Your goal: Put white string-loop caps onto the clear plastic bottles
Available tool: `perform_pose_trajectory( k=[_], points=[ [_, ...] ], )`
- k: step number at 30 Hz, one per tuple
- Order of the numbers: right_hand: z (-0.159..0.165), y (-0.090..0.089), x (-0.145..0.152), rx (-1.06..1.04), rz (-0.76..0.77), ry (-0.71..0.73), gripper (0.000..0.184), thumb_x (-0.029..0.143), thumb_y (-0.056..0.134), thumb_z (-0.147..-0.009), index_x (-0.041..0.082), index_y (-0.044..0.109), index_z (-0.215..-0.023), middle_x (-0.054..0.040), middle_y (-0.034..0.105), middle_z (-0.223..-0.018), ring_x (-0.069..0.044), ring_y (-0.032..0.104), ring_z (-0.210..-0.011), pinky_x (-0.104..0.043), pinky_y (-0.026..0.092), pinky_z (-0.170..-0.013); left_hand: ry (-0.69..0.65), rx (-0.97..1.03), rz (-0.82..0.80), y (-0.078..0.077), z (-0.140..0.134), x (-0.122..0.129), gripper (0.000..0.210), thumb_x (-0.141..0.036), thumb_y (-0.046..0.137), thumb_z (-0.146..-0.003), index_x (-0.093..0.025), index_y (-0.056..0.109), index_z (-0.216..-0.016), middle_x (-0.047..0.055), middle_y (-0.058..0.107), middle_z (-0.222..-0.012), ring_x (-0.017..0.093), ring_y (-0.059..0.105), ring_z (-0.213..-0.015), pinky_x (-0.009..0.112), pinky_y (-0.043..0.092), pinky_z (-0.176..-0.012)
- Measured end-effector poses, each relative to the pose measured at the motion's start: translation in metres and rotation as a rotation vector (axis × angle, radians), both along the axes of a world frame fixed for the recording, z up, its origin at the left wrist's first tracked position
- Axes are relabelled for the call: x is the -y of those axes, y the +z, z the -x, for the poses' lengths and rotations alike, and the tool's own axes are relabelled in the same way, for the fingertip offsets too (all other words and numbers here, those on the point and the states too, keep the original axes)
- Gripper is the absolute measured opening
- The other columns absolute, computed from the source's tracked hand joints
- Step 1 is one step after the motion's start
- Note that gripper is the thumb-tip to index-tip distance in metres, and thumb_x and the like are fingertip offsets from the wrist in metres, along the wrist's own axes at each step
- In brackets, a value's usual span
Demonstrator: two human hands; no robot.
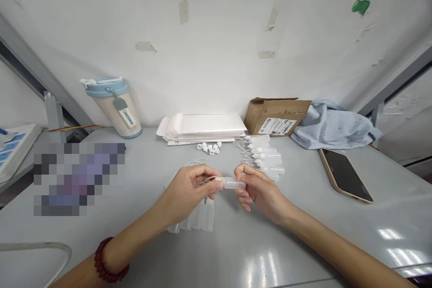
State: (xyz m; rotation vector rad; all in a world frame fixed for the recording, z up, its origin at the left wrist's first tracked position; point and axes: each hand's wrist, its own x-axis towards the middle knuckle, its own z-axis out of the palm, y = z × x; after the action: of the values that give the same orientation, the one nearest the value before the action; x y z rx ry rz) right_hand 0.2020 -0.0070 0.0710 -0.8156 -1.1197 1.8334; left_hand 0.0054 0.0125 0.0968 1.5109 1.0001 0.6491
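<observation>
A small translucent plastic bottle [232,183] lies level between my two hands above the grey table. My left hand [189,191] pinches its neck end, where a thin white strap shows. The fingers of my right hand [258,189] are closed round the bottle's other end. Below my left wrist, several clear bottles [197,218] lie side by side, partly hidden by that hand. Behind my right hand is a row of bottles [268,157] with white tips and loose straps. Several small white caps [211,147] sit in a cluster further back.
White padded envelopes [209,126] are stacked against the wall, next to a cardboard box [276,117] and a light blue cloth [330,126]. A phone [346,175] lies on the right. A tumbler [114,108] stands back left, near a blurred item [81,180]. A pale cable [40,246] curves at front left.
</observation>
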Motion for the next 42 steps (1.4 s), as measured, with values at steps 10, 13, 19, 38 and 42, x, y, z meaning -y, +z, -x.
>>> perform_pose_trajectory(
  k=[10, 13, 19, 38, 42],
  points=[
    [-0.0036, 0.0016, -0.0015, -0.017, -0.023, -0.003, 0.013, 0.029, 0.046, -0.089, 0.019, 0.046, -0.080, 0.0051, 0.040, -0.058, -0.007, 0.035, -0.048, -0.020, 0.035, -0.047, 0.064, 0.103, 0.008, 0.0007, -0.0008, 0.0039, 0.021, -0.037, 0.065, -0.076, -0.021, 0.068, -0.090, 0.003, 0.064, -0.092, 0.016, 0.057, -0.083, 0.025, 0.046, -0.067],
    [-0.0038, 0.0033, -0.0012, -0.007, -0.024, -0.001, 0.014, 0.031, 0.048, -0.088, 0.019, 0.047, -0.080, 0.0051, 0.040, -0.059, -0.007, 0.035, -0.048, -0.020, 0.036, -0.047, 0.076, 0.082, 0.085, 0.0009, 0.0005, 0.0029, 0.027, -0.042, 0.062, -0.078, -0.021, 0.067, -0.095, 0.002, 0.067, -0.084, 0.016, 0.060, -0.079, 0.027, 0.047, -0.072],
    [-0.0049, 0.0038, -0.0011, 0.026, -0.044, -0.009, 0.018, 0.036, 0.051, -0.087, 0.020, 0.048, -0.081, 0.0057, 0.040, -0.059, -0.006, 0.035, -0.046, -0.021, 0.036, -0.048, -0.045, -0.042, 0.025, 0.0017, -0.0005, 0.0035, 0.032, -0.044, 0.051, -0.084, -0.016, 0.066, -0.079, 0.002, 0.064, -0.069, 0.015, 0.059, -0.065, 0.027, 0.048, -0.065],
    [-0.0015, 0.0022, 0.0032, 0.398, -0.329, -0.118, 0.027, 0.043, 0.047, -0.089, 0.018, 0.053, -0.098, 0.0015, 0.054, -0.063, -0.010, 0.045, -0.052, -0.024, 0.038, -0.053, 0.127, -0.031, -0.091, -0.0030, -0.0021, 0.0094, 0.035, -0.037, 0.062, -0.077, -0.019, 0.060, -0.107, 0.004, 0.068, -0.090, 0.019, 0.065, -0.083, 0.030, 0.053, -0.075],
    [0.0013, 0.0008, 0.0069, 0.537, -0.428, -0.175, 0.027, 0.040, 0.049, -0.088, 0.017, 0.056, -0.102, -0.0001, 0.057, -0.069, -0.011, 0.046, -0.056, -0.025, 0.038, -0.054, 0.040, -0.023, 0.017, 0.0004, -0.0017, 0.0047, 0.028, -0.041, 0.055, -0.081, -0.016, 0.065, -0.092, 0.003, 0.068, -0.075, 0.016, 0.064, -0.069, 0.029, 0.053, -0.068]
  ],
)
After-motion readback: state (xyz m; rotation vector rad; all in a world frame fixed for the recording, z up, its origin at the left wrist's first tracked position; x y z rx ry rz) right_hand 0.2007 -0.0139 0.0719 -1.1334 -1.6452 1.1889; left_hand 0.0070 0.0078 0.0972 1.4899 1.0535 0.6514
